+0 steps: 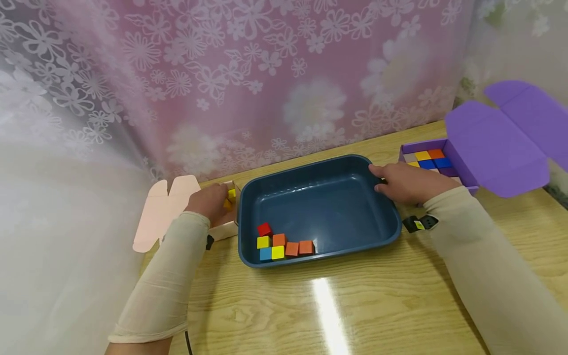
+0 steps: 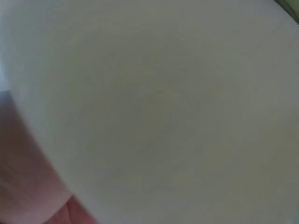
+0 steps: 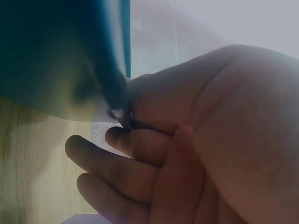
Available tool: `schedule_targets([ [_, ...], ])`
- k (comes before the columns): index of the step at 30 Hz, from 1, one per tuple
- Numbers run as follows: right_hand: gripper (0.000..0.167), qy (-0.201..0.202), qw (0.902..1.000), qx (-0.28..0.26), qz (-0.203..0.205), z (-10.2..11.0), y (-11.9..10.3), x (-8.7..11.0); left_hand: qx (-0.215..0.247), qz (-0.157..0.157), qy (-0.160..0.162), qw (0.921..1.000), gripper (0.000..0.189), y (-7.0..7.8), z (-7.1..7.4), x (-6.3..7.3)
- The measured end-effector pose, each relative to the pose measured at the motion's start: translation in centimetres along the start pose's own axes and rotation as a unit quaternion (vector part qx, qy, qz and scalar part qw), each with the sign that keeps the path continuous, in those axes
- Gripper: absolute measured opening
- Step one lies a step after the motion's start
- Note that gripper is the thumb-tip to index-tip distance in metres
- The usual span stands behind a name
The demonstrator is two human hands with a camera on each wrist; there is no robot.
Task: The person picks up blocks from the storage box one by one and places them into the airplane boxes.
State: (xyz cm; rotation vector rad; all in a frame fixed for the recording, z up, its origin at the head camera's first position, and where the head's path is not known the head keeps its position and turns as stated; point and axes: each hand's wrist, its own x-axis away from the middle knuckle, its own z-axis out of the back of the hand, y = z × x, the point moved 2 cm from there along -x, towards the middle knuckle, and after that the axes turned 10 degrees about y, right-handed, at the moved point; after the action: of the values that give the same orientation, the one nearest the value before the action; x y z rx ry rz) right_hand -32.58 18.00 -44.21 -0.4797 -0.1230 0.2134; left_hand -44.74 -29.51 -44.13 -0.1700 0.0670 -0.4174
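A dark blue tray point(image 1: 310, 212) lies in the middle of the table. Several cubes sit in its near left corner, among them a red cube point(image 1: 265, 229), a yellow cube point(image 1: 264, 241) and a blue cube point(image 1: 265, 254). At the tray's right rim, my right hand point(image 1: 406, 182) pinches the edge between thumb and index finger; the right wrist view shows the other fingers point(image 3: 112, 170) spread below. My left hand point(image 1: 208, 202) reaches into a small peach box point(image 1: 225, 230) holding yellow cubes point(image 1: 231, 193). Its fingertips are hidden, and a pale blur fills most of the left wrist view.
A purple box point(image 1: 461, 165) of colored cubes stands beyond my right hand, its large lid point(image 1: 497, 143) folded open to the right. The peach box's lid point(image 1: 166, 212) spreads leftward. A pink flowered curtain point(image 1: 288, 74) hangs behind the wooden table point(image 1: 257, 310).
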Motion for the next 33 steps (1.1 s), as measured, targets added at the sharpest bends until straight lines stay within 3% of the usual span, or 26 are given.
schedule_targets([
  [4,0.071,-0.002,1.0000,0.006,-0.003,0.1,-0.1,-0.1,0.014,0.000,0.008,0.9999,0.031,0.3,0.9,0.5],
  [7,0.072,-0.002,0.9999,0.014,-0.005,0.1,-0.1,-0.2,0.028,-0.003,0.020,0.9994,0.031,1.8,3.1,1.2],
  [11,0.072,0.001,0.9996,0.026,-0.006,0.3,0.0,-0.1,0.042,-0.040,0.043,0.9974,0.024,5.7,6.6,2.2],
  [14,0.072,-0.001,0.9997,0.025,-0.004,0.3,0.0,0.0,0.036,-0.075,0.017,0.9964,0.024,8.9,7.8,2.9],
  [20,0.070,0.007,0.9996,0.025,0.008,0.2,0.0,0.0,0.003,-0.061,-0.093,0.9938,0.025,13.4,6.1,3.1],
  [26,0.070,0.002,0.9998,0.020,0.006,0.1,0.1,-0.2,-0.026,-0.068,-0.113,0.9909,0.024,15.5,4.1,2.9],
  [33,0.071,0.000,0.9998,0.017,-0.003,0.3,0.2,0.0,0.023,-0.078,-0.117,0.9898,0.033,16.0,3.2,2.4],
])
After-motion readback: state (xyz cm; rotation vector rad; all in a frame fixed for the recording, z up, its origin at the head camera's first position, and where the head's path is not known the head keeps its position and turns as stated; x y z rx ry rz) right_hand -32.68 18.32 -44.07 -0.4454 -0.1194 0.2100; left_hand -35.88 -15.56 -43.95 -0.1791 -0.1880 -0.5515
